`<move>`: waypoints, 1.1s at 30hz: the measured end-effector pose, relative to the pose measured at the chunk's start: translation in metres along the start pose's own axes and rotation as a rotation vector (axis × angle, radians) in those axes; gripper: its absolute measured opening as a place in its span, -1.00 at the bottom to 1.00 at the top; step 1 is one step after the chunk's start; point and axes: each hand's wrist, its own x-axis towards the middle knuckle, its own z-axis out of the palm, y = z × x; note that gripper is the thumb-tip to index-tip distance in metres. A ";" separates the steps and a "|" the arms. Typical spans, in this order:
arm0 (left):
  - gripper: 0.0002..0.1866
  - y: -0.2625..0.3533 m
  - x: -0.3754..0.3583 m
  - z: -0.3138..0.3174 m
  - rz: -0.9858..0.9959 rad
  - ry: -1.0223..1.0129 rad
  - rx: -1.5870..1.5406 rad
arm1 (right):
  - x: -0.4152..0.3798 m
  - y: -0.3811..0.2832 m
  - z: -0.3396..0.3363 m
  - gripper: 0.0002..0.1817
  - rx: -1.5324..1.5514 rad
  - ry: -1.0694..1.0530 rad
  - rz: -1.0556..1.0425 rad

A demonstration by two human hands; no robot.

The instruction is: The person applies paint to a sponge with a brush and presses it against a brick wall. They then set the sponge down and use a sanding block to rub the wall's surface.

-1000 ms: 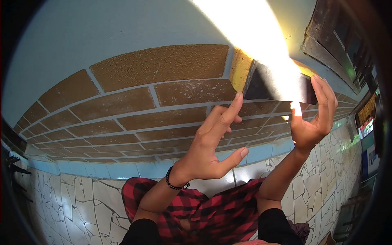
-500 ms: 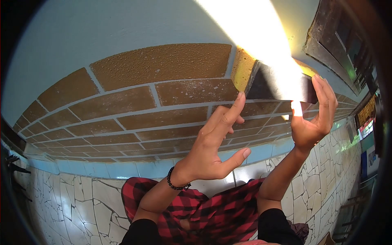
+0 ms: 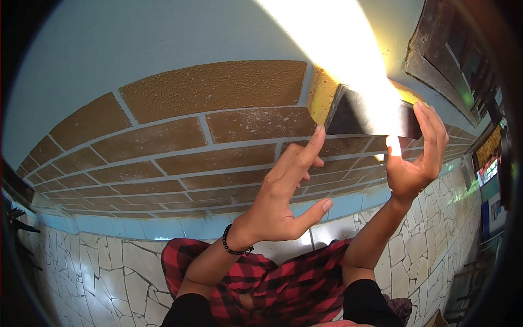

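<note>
A flat black rectangular piece (image 3: 347, 115) rests against the brick-patterned wall (image 3: 256, 122), its middle washed out by bright sunlight. My right hand (image 3: 417, 158) grips its right end, fingers along the side and the thumb at the lower edge. My left hand (image 3: 286, 191), with a black bead bracelet (image 3: 231, 242) at the wrist, is open. Its index fingertip reaches up right at the piece's lower left corner, while the thumb is spread away. A yellow brick shape (image 3: 324, 92) shows just left of the piece.
Pale grey-blue wall (image 3: 163, 38) lies above the bricks, and blue tiles (image 3: 201, 226) run along the base. A dark wooden frame (image 3: 441, 60) stands at upper right. Red and black checked cloth (image 3: 294, 289) covers my lap over a cracked-stone floor (image 3: 136, 272).
</note>
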 end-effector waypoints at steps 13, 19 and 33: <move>0.10 0.000 0.000 0.000 -0.013 -0.009 0.004 | -0.001 0.000 0.004 -0.38 0.001 0.009 0.001; 0.11 0.001 0.001 0.000 -0.008 -0.010 0.011 | -0.003 -0.001 0.004 -0.36 -0.006 0.002 0.024; -0.05 0.009 -0.007 0.019 0.207 0.203 0.221 | -0.001 -0.005 0.002 -0.38 -0.002 0.004 0.049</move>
